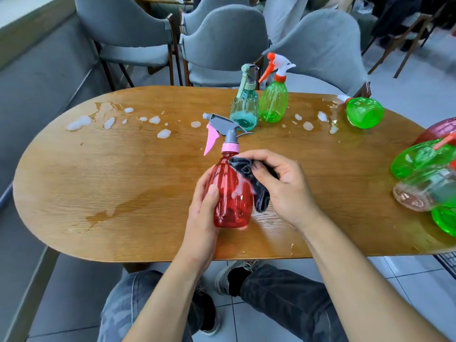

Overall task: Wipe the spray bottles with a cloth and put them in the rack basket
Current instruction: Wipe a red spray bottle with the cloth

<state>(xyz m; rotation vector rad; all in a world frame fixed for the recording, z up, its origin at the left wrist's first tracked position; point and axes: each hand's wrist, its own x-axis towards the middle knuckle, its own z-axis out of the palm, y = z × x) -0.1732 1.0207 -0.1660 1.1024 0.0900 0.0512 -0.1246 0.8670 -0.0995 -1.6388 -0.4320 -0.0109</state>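
A red spray bottle (230, 193) with a grey head and pink trigger stands upright near the table's front edge. My left hand (202, 218) grips its body from the left, thumb on the front. My right hand (278, 183) pinches a dark grey cloth (249, 178) against the bottle's right shoulder, where foam clings. At the back stand a teal spray bottle (244, 104) and a green spray bottle (274, 99) with an orange trigger. Another green bottle (364, 112) lies on its side at the back right. A black wire basket (447, 264) shows at the lower right edge.
The oval wooden table (123, 193) is wet, with foam patches (81, 122) along its far side. Several more bottles (424, 174), green, pink and dark red, crowd the right edge. Grey chairs (217, 45) stand behind the table. My legs are under its front edge.
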